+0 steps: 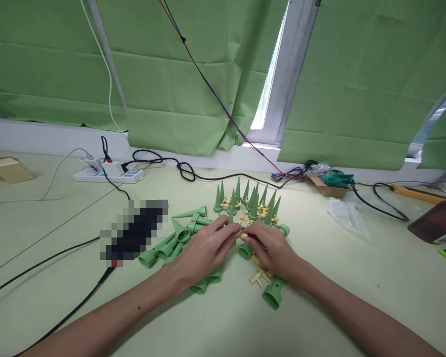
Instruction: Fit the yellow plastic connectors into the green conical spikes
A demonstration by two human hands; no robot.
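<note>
My left hand (210, 243) is closed, its fingers wrapped round a green plastic spike (230, 215) whose tip shows above them. Fingertip to fingertip with it, my right hand (271, 244) pinches a small yellow plastic fitting (244, 235); most of that piece is hidden. Behind the hands several green spikes (253, 210) stand point up among loose yellow pieces (262, 212). More green spikes (167, 248) lie in a heap beside my left forearm. Under my right hand are yellow branched fittings (260, 276) and a green spike with a wide open cap (272, 296).
A blurred-out dark object (137, 230) with a black cable lies to the left. At the back are a white power strip (109, 174), a black cord (211, 177) and a small cardboard box (329, 188). Clear plastic wrap (347, 215) and a dark red object (436, 221) lie right.
</note>
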